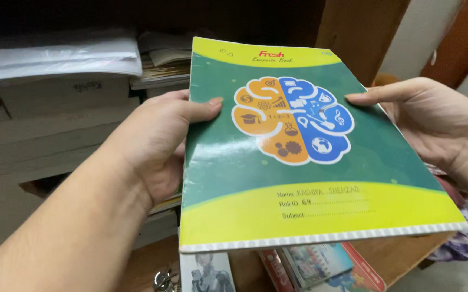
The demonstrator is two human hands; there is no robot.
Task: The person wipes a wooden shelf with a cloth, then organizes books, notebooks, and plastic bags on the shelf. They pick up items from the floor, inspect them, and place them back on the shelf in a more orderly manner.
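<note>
A green and yellow exercise book (299,162) is being held at frame centre, clasped at its edges by the left hand (158,138) and right hand (434,121), above magazines (320,267) at the bottom.

1. We cannot see the fingers of our left hand (161,140); they are behind the exercise book (299,157), only the thumb shows.
2. The book also covers most fingers of our right hand (434,121).
3. The books (320,265) under it are partly covered and cut by the bottom edge.
4. The small metal thing (163,280) at the bottom edge is too cut off to tell.
</note>
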